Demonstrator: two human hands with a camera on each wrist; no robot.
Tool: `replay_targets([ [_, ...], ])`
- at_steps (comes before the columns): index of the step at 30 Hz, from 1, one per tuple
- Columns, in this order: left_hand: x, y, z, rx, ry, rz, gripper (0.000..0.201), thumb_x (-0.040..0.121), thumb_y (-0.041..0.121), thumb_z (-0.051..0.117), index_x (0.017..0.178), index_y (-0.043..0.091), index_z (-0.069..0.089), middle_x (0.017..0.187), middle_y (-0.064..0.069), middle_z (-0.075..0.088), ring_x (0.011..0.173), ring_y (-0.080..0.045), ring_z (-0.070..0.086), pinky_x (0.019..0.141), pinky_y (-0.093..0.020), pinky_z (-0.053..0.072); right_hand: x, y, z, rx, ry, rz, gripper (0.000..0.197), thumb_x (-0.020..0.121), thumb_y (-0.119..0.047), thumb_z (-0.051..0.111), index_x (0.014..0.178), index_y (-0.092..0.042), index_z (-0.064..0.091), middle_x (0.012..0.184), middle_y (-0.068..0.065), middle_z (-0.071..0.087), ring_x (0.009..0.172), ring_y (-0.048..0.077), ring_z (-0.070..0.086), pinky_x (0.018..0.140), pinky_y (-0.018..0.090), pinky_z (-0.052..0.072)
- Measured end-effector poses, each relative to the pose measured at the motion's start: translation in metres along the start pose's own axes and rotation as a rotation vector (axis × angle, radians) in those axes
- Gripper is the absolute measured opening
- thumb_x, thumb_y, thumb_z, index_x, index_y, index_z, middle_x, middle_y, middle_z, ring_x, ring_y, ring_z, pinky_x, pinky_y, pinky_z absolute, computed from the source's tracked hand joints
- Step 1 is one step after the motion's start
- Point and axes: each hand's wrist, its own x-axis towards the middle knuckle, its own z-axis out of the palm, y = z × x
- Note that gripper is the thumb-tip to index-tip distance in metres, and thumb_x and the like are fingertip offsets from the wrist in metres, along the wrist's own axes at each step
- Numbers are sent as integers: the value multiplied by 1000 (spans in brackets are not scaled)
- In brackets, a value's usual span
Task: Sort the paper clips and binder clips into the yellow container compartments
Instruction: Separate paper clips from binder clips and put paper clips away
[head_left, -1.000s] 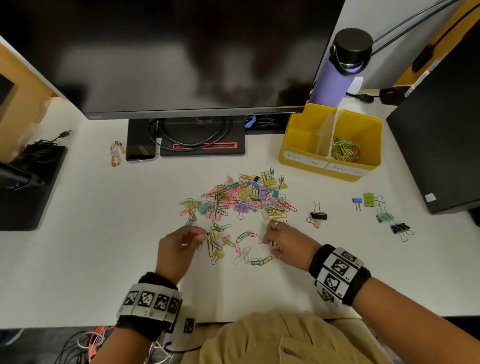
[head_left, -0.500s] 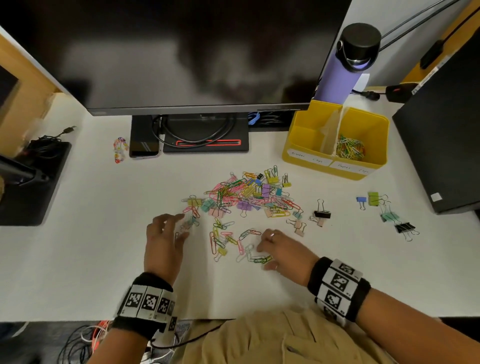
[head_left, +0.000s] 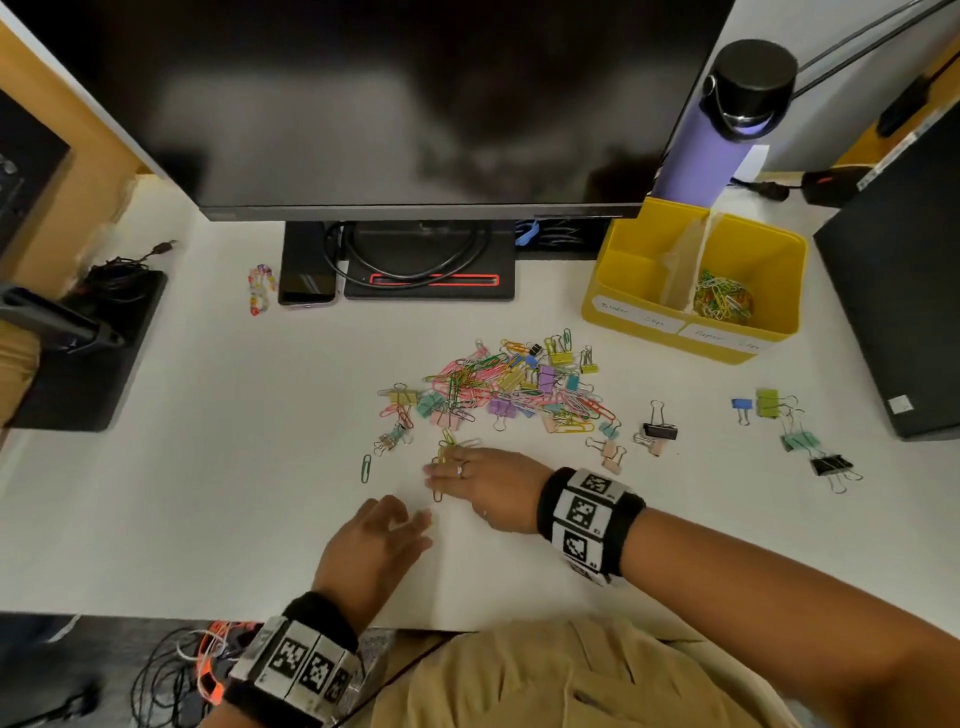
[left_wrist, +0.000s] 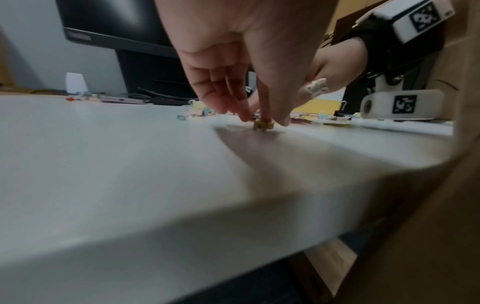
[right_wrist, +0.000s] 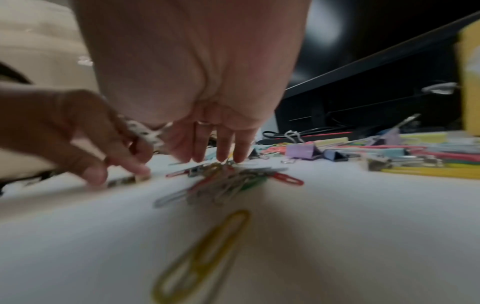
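A mixed pile of coloured paper clips and binder clips (head_left: 498, 384) lies mid-table. The yellow container (head_left: 623, 312) stands at the back right, with paper clips (head_left: 722, 301) in its right compartment. My right hand (head_left: 436, 473) lies flat, fingers straight, over a small bunch of paper clips (right_wrist: 228, 181) just in front of the pile. One yellow paper clip (right_wrist: 202, 253) lies under the palm. My left hand (head_left: 415, 519) is beside it near the table's front edge, its straight fingertips (left_wrist: 262, 119) touching a small yellowish clip (left_wrist: 263, 125) on the table.
Loose binder clips (head_left: 660, 428) and more binder clips (head_left: 800, 441) lie to the right. A green paper clip (head_left: 366, 467) lies alone at the left. A monitor (head_left: 415, 104), purple bottle (head_left: 717, 140), phone (head_left: 306, 280) and black box (head_left: 904, 312) ring the back and right.
My right hand has swept left over the loose paper clips and now covers them. My left hand has moved right and back toward the front edge, close to the right hand.
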Motion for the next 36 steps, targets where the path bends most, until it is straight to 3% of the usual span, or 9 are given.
replay_targets([
  [5, -2, -35, -7, -217, 103, -264, 15, 72, 32, 72, 74, 17, 76, 86, -7, 68, 65, -25, 65, 58, -27, 53, -27, 12, 16, -147, 64, -79, 49, 68, -13, 69, 116, -6, 60, 126, 11, 61, 118, 20, 58, 107, 35, 35],
  [10, 12, -30, -12, -143, 151, -367, 24, 78, 15, 70, 97, 1, 71, 99, -16, 71, 88, -35, 67, 76, -40, 56, -55, 22, 20, -59, 202, -67, 31, 65, -14, 74, 95, -16, 69, 111, 4, 71, 97, 19, 68, 81, 30, 57],
  [15, 16, -3, -7, 105, -50, -351, 49, 81, 33, 35, 99, 4, 70, 99, -9, 73, 95, -31, 69, 82, -43, 54, -15, 14, 4, 60, 187, 87, 45, 93, -16, 44, 137, -6, 36, 151, 11, 30, 140, 24, 27, 115, 32, 23],
  [18, 17, 10, -7, 156, -78, -329, 50, 79, 32, 32, 95, 7, 72, 94, -5, 74, 91, -28, 69, 82, -41, 54, -10, 13, 0, 18, 121, 146, 47, 98, -18, 32, 142, -4, 24, 155, 9, 17, 144, 22, 14, 118, 29, 9],
  [24, 25, 32, 2, 142, -179, -90, 44, 75, 25, 36, 92, 10, 72, 96, -6, 72, 84, -23, 69, 67, -30, 60, -69, 35, 28, 92, 234, 82, 46, 78, -8, 67, 121, -13, 56, 129, 6, 60, 118, 23, 57, 91, 37, 54],
  [27, 39, 44, -2, 36, -122, -5, 41, 78, 27, 38, 93, 11, 73, 104, -10, 70, 90, -24, 70, 70, -30, 61, -93, 44, 27, 285, 259, 223, 54, 84, -20, 63, 134, -17, 43, 143, 5, 41, 133, 20, 37, 106, 23, 30],
  [31, 53, 64, 1, -243, -203, 12, 77, 84, 57, 36, 146, 12, 22, 155, -10, 18, 143, -24, 19, 114, -25, 18, -97, 45, 19, 320, 156, 367, 79, 74, -34, 72, 140, -20, 30, 146, 3, 28, 134, 20, 24, 109, 24, 22],
  [34, 57, 82, 10, -132, -270, 32, 100, 73, 71, 17, 147, 8, -5, 158, -8, -3, 146, -24, -9, 113, -24, -9, -83, 36, 19, 210, 124, 331, 76, 72, -36, 72, 137, -22, 36, 140, 6, 37, 126, 24, 33, 103, 35, 32],
  [36, 56, 84, 15, -93, -273, -18, 92, 85, 63, 30, 146, 5, -6, 158, -9, -5, 146, -22, -10, 111, -21, -12, -74, 34, 20, 125, 132, 315, 61, 76, -31, 68, 131, -23, 43, 131, 6, 44, 117, 26, 39, 93, 39, 40],
])
